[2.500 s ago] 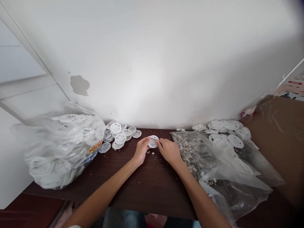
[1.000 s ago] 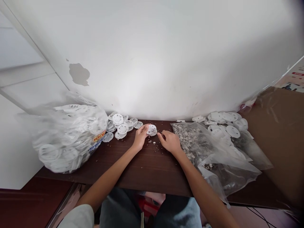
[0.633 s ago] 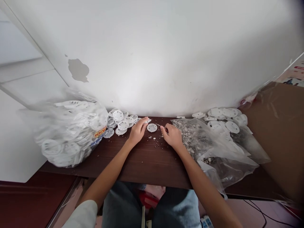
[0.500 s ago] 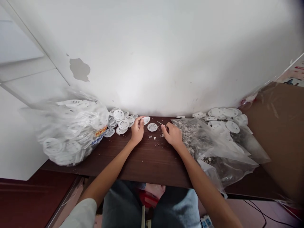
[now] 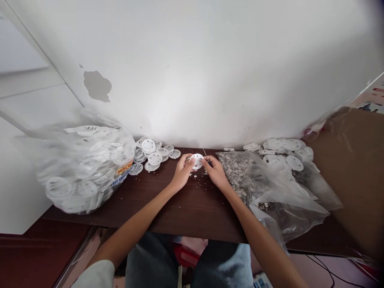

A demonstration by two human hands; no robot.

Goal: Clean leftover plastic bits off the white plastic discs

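Between my two hands is a round white plastic disc (image 5: 197, 160) with small slots, above the middle of the brown table. My left hand (image 5: 182, 173) grips its left edge, thumb on top. My right hand (image 5: 216, 171) has thumb and fingers at its right edge. That hand also holds a thin screwdriver-like tool (image 5: 209, 162), dark-handled, its narrow metal shaft pointing up and away. Whether another disc lies underneath, I cannot tell. Tiny metal parts (image 5: 198, 185) and a small white piece (image 5: 195, 176) lie just below the hands.
A pile of white discs (image 5: 155, 158) lies left, beside a big clear bag (image 5: 87, 172) full of discs. On the right, a plastic bag (image 5: 240, 172) spills small metal parts, with more white pieces (image 5: 283, 146) behind. A cardboard box (image 5: 354, 160) stands far right. The wall (image 5: 192, 80) rises behind.
My left hand has moved right, and both hands now meet at a disc. The disc that lay alone between them no longer shows separately. The tool's shaft has swung more upright.
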